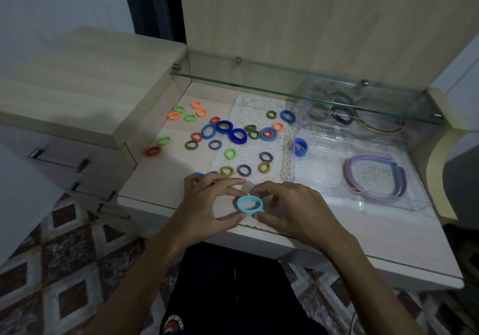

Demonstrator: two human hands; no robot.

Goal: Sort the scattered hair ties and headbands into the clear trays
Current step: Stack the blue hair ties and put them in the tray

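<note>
Both hands are on one light blue tie (248, 205) near the desk (363, 236) edge, left hand (207, 206) and right hand (290, 209) each pinching a side between thumb and fingers, so it's held just above the surface (or maybe brushing it, can't tell)

What could go wrong: it's stretchy, so if one pinch slips it could snap out and drop off the near edge onto the patterned floor (64, 270). The reach to the near tray (363, 205) on the right goes past a blue tie (300, 147) sitting up against that tray's left wall, easy to knock. Also the clear walls are hard to see in this dim light, so a tie could land outside the rim

The rest of the ties (228, 132) are scattered over the left and middle of the desk, some on a white lace mat (256, 106). The near tray holds pastel headbands (375, 176), the far tray (350, 116) has dark ties and bands under a glass shelf (285, 87)

Light wood desk, wood back panel, drawers (64, 158) to the left, room is dark and a bit blurry
</note>
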